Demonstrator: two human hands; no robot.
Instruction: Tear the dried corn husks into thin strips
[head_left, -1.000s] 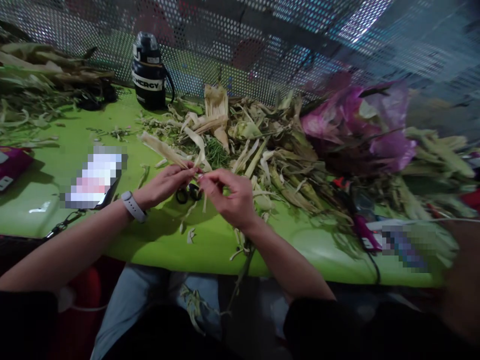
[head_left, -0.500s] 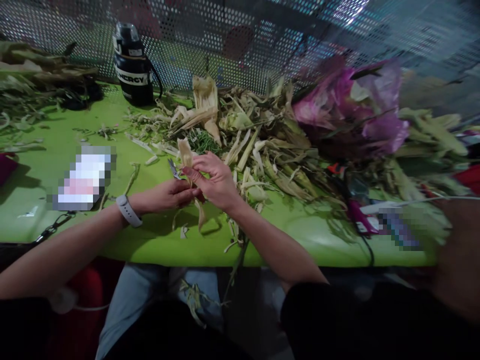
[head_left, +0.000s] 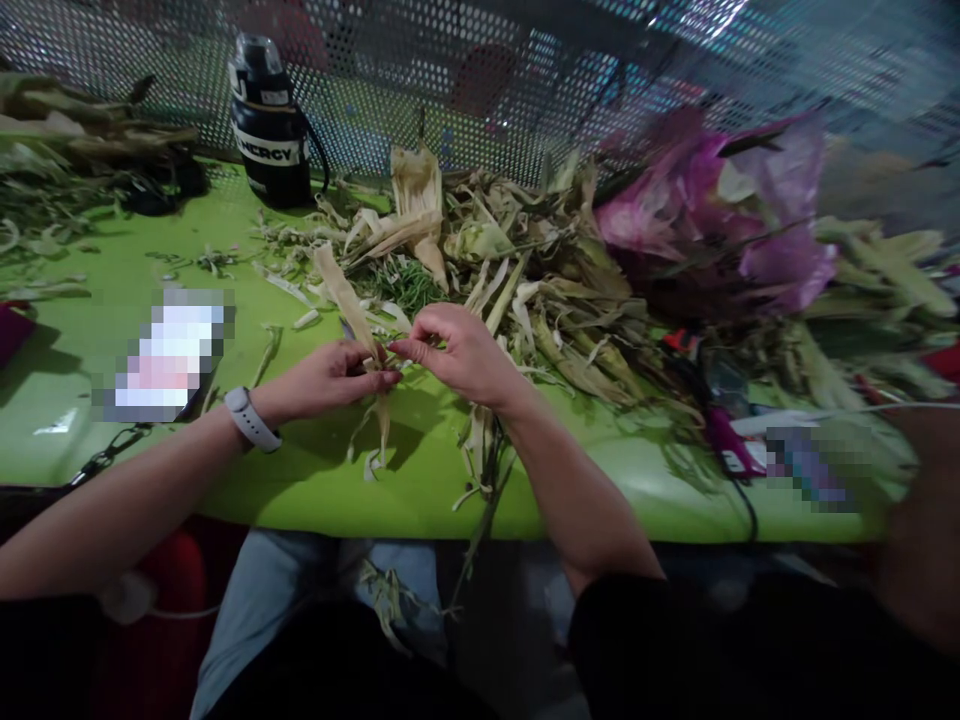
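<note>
A pale dry strip of corn husk (head_left: 343,290) stands up from my left hand (head_left: 334,375), whose fingers are closed on it over the green table (head_left: 427,490). Its lower end hangs beneath the fingers. Beside those fingers shows the tip of a small metal blade (head_left: 347,331), mostly hidden behind the husk. My right hand (head_left: 461,350) comes in from the right, thumb and forefinger pinched against the husk near the left fingertips. Whatever lies in that pinch is too small to make out. Behind both hands is a small heap of shredded green strands (head_left: 409,285).
A large pile of dry corn husks (head_left: 555,270) spreads behind and right, beside a pink plastic bag (head_left: 675,200). A dark bottle (head_left: 270,130) stands against the perforated panel (head_left: 390,90). A blurred phone (head_left: 169,355) lies left. More husks (head_left: 82,140) lie far left.
The husk strip has tilted left and now stands higher out of my left hand. My right hand has shifted slightly right and down, its fingers moving from the upper husk to near the left fingertips.
</note>
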